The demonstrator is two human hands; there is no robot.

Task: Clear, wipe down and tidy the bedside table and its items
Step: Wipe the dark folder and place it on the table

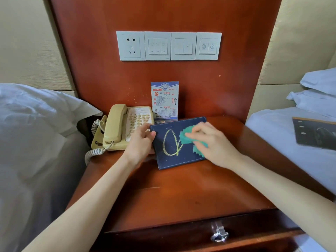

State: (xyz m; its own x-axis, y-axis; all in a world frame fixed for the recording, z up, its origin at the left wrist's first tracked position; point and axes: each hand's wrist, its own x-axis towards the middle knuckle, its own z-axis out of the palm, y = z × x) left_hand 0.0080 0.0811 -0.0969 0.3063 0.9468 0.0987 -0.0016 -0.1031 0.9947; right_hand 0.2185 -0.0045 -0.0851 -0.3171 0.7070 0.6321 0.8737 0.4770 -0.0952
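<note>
A dark blue board (pixel 171 160) with a yellow chalk loop drawn on it lies flat at the back of the wooden bedside table (pixel 172 193). My left hand (pixel 141 140) grips the board's left edge, thumb on top. My right hand (pixel 212 142) presses a green cloth (pixel 185 136) onto the board's right half, fingers spread over it. A beige corded telephone (pixel 118 128) stands left of the board. A blue and white leaflet card (pixel 164 100) stands upright against the back panel behind the board.
White beds flank the table: rumpled bedding (pixel 36 124) on the left, a mattress (pixel 283 135) with pillows (pixel 320 91) on the right. A dark card (pixel 316 133) lies on the right bed. Socket and switch plates (pixel 169 46) sit on the wall panel. A drawer handle (pixel 219 234) shows below.
</note>
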